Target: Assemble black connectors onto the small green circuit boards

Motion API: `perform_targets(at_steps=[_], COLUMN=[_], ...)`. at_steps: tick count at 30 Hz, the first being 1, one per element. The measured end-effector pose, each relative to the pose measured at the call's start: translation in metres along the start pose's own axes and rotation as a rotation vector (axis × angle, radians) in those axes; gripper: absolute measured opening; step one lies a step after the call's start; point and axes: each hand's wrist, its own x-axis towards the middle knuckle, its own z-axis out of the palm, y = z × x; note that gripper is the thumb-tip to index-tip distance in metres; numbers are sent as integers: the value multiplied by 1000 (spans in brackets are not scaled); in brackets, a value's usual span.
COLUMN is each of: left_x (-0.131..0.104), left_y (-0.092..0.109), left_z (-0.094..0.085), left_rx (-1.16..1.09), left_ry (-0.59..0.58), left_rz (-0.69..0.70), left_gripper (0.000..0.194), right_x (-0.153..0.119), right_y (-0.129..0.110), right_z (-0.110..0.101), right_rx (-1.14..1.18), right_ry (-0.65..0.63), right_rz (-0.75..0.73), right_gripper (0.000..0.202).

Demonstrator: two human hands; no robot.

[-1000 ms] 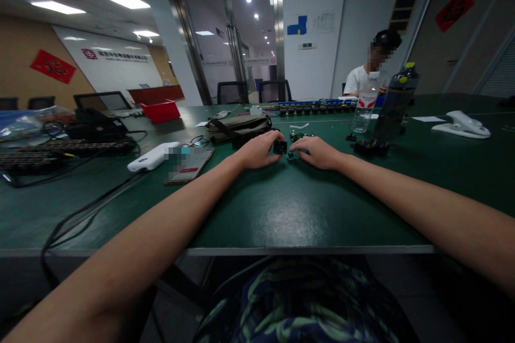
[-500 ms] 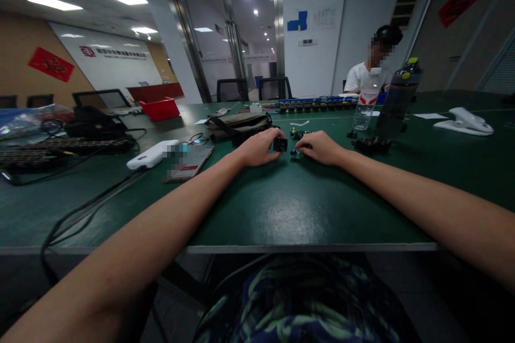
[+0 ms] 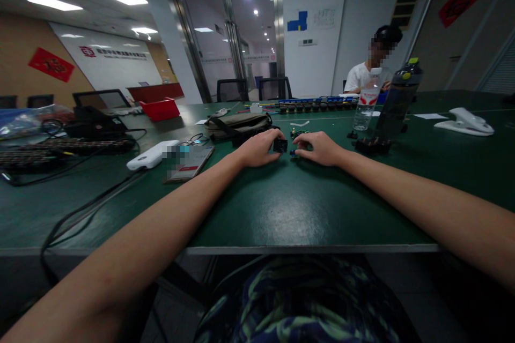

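My left hand (image 3: 260,148) is closed on a small black block (image 3: 280,146), held just above the green table (image 3: 281,198). Close to its right, my right hand (image 3: 319,148) has its thumb and forefinger parted around the near side of a small circuit board with a blue part (image 3: 293,154). The thumb partly covers this board, and whether the fingers touch it is hard to tell. Another small green board (image 3: 298,133) lies just behind my right hand.
A pouch (image 3: 241,124), a phone (image 3: 191,163) and a white device (image 3: 151,155) with cables are on the left. On the right stand a clear bottle (image 3: 365,104) and a dark bottle (image 3: 398,99). A person (image 3: 358,77) sits across the table.
My right thumb and forefinger have moved apart and slightly left, now covering more of the small board with the blue part. My left hand and the black block look unchanged.
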Motion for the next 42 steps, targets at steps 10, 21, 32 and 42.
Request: perform_targets(at_steps=[10,21,32,42], left_x=[0,0,0,0], left_y=[1,1,0,-2], left_z=[0,0,1,3], left_rx=[10,-1,18,53], left_ry=[-7,-7,-24,-77], left_rz=[0,-8,-10,-17], left_gripper=[37,36,37,38], right_x=[1,1,0,0], right_y=[-2,0,1,0], right_z=[1,1,2,2], right_rx=[-42,-53,-32,-20], right_ry=[-149,-157,-172,-108], right_rz=[44,-5,-39,-12], right_gripper=[16,9,7,8])
